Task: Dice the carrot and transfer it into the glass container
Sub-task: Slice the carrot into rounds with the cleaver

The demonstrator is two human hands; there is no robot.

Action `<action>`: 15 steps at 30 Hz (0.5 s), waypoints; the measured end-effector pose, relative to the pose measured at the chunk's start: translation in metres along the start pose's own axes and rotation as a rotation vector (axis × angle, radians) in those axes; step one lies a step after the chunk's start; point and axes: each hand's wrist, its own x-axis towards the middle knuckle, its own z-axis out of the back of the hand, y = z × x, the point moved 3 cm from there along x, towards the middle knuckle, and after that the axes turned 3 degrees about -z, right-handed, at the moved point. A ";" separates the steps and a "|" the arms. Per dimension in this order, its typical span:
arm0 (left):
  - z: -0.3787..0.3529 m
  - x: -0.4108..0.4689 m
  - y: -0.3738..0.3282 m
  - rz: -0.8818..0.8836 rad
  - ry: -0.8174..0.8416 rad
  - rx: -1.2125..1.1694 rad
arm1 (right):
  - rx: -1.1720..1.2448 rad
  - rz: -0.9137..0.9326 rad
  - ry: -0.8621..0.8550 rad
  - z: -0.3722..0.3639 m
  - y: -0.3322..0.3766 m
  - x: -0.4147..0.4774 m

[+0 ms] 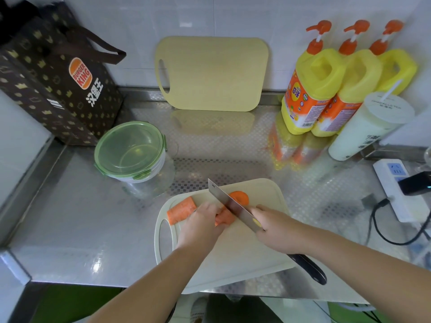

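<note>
Head view, looking down at a steel counter (81, 217). I see both bare hands working over a pale cutting board (256, 252) at the near edge.

The left hand (200, 223) lies on top of the carrot (182, 209). Its fingers are curled down over the carrot and hold it against the board. The thick cut end of the carrot sticks out to the left of those fingers.

The right hand (272, 227) is wrapped tightly around the knife (233, 206), fingers closed where the handle meets the blade. The black end of the handle pokes out behind the wrist. The wide blade runs forward and to the left from the right fingers. It meets the carrot right beside the left fingertips.

One round carrot slice (240, 197) lies flat on the board just beyond the blade, on the far side from both sets of fingers.

The glass container (149, 183) stands on the counter beyond and to the left of the left fingers, well apart from them. A green lid (129, 151) sits on it.

Further beyond the fingers, a second board (212, 73) leans upright on the tiled wall. A brown paper bag (58, 78) stands far left. Beyond and to the right of the right fingers are three yellow pump bottles (312, 89), a white cup (366, 129) with a straw, and a power strip (396, 190).
</note>
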 end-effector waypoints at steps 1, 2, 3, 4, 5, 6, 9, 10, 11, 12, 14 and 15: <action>0.000 0.000 0.000 0.001 0.002 0.000 | 0.010 0.018 -0.023 0.001 0.000 -0.003; 0.000 0.000 0.000 0.002 0.004 0.000 | 0.009 0.039 -0.053 0.002 0.001 -0.007; -0.001 0.000 0.000 0.005 0.007 0.001 | 0.015 0.053 -0.089 0.003 0.003 -0.010; -0.001 0.000 0.000 0.010 0.008 0.000 | 0.032 0.070 -0.130 0.005 0.004 -0.014; -0.001 0.000 0.000 0.015 0.006 -0.003 | 0.032 0.074 -0.174 0.006 0.005 -0.016; -0.002 -0.001 0.000 0.020 0.001 -0.007 | 0.023 0.076 -0.225 0.007 0.005 -0.019; -0.003 -0.002 0.000 0.028 -0.028 -0.025 | -0.082 0.052 -0.303 0.004 0.009 -0.022; -0.003 -0.002 -0.001 0.028 -0.038 -0.033 | -0.123 0.046 -0.303 0.001 0.011 -0.022; -0.003 -0.003 -0.001 0.028 -0.046 -0.040 | -0.159 0.038 -0.295 -0.002 0.013 -0.022; -0.004 -0.003 -0.001 0.030 -0.055 -0.049 | -0.179 0.030 -0.288 -0.005 0.015 -0.023; -0.004 -0.003 0.000 0.035 -0.070 -0.066 | -0.195 0.016 -0.273 -0.011 0.017 -0.023; -0.005 -0.003 0.000 0.034 -0.077 -0.072 | -0.198 0.012 -0.266 -0.013 0.017 -0.023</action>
